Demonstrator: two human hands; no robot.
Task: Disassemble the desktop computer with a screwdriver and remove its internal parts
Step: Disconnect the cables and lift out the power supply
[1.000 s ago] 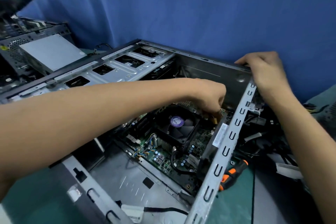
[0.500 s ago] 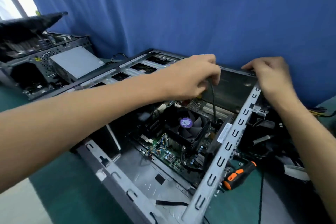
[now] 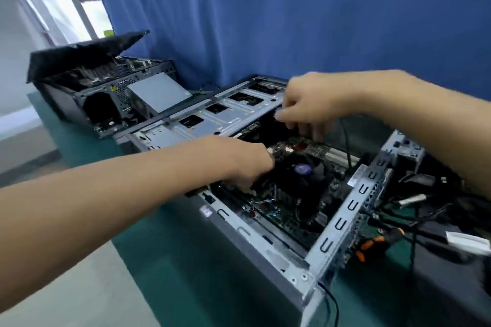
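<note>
The open desktop case (image 3: 342, 210) lies on its side on the green mat. Inside it are the green motherboard (image 3: 281, 211) and the black CPU fan (image 3: 301, 168) with a purple sticker. My left hand (image 3: 247, 164) reaches down into the case just left of the fan; its fingertips are hidden among the parts. My right hand (image 3: 310, 106) hovers above the far side of the board, blurred, fingers hanging loosely with nothing seen in them. A thin black cable (image 3: 346, 141) runs down behind it. The orange-and-black screwdriver (image 3: 372, 243) lies outside the case at the right.
A second opened computer case (image 3: 106, 93) with a raised black lid stands at the back left. A tangle of black cables and connectors (image 3: 414, 207) lies right of the case. A blue curtain (image 3: 292, 13) hangs behind. The mat's edge is near left.
My left hand dropped from above the case, where it held a black cable, into the case beside the fan. My right hand left the far rim corner and moved left over the board.
</note>
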